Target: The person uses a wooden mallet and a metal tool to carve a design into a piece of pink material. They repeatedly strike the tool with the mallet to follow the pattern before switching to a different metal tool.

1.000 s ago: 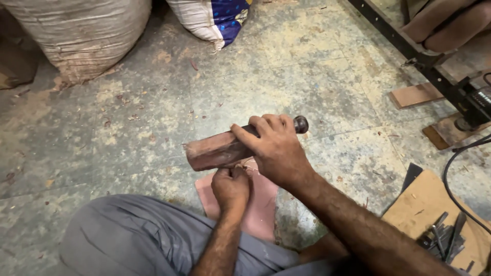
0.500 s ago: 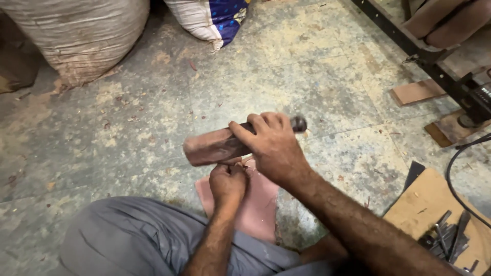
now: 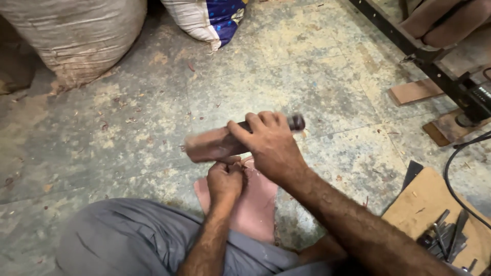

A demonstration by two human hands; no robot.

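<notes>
Bare floor (image 3: 317,76) lay open ahead of my hands; sacks (image 3: 76,36) blocked far left, a frame (image 3: 424,59) and tools (image 3: 445,237) crowded right.

I am seeing 2 packages lying on the floor ahead of me: a big bulging grey woven sack (image 3: 76,38) sitting at the far left, and a white sack with a blue printed panel (image 3: 209,20) leaning just right of it.

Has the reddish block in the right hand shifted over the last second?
Cannot tell. The reddish block in the right hand sits about where it was against the blue-patterned sack; its blur suggests motion.
</notes>
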